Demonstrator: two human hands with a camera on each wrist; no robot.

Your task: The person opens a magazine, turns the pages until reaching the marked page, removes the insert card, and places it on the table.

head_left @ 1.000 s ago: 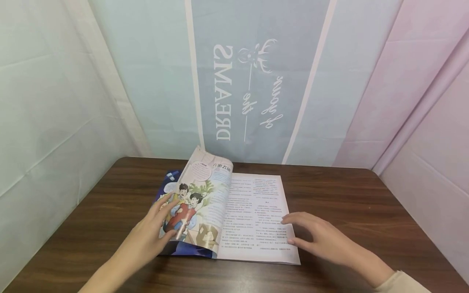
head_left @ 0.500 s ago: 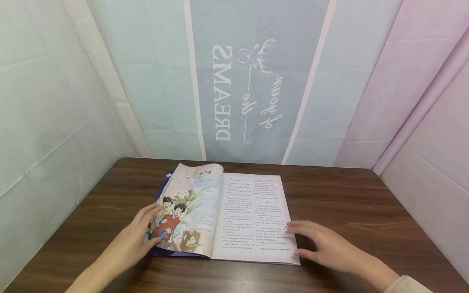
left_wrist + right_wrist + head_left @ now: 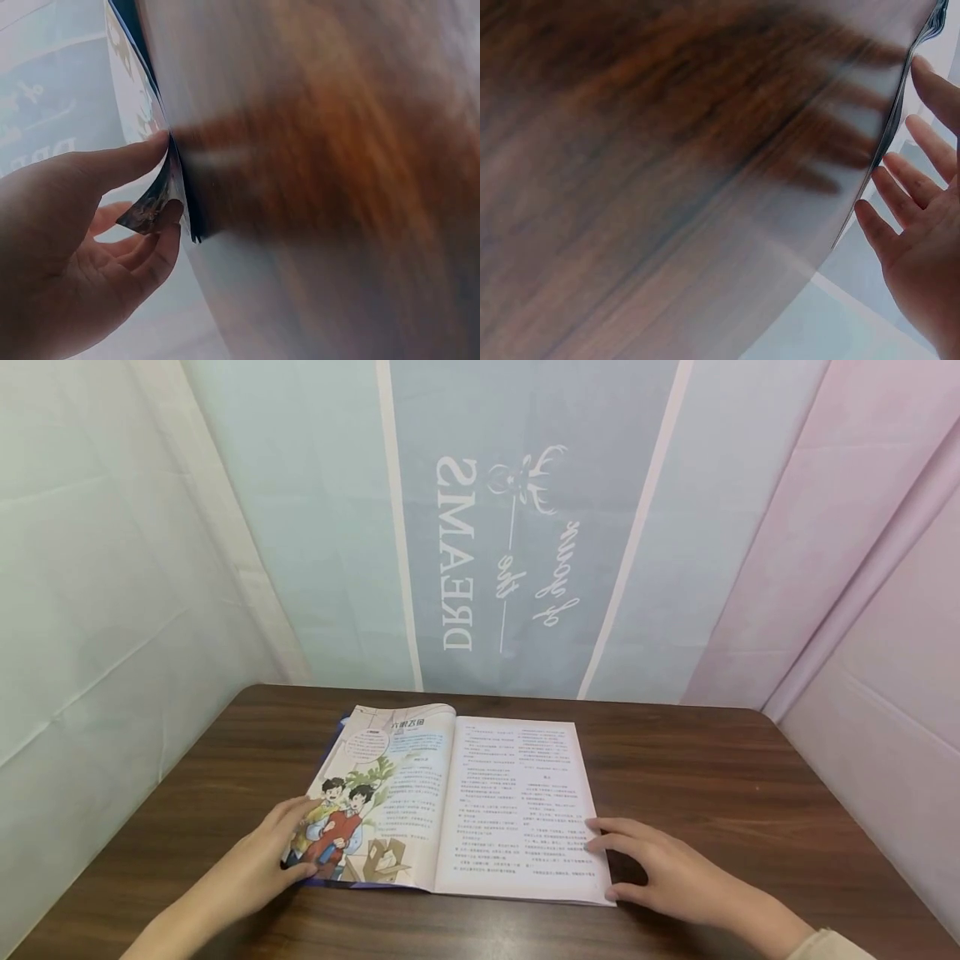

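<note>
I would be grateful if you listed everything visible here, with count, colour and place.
Magazine: 1, white pages with blue showing along the left edge, lying open on the table
Drawing: 1, multicoloured, on the left page
Table: 1, dark brown, under the magazine
Backdrop: one sheet or several, unclear; blue-grey, white and pink, behind and beside the table
Lettering: 1 mirrored print, white, backdrop's middle
Deer motif: 1, white, beside the lettering
Sleeve: 1, beige, right forearm
Left hand: 1, bare, touching the magazine's left edge
Right hand: 1, bare, at its right edge
</note>
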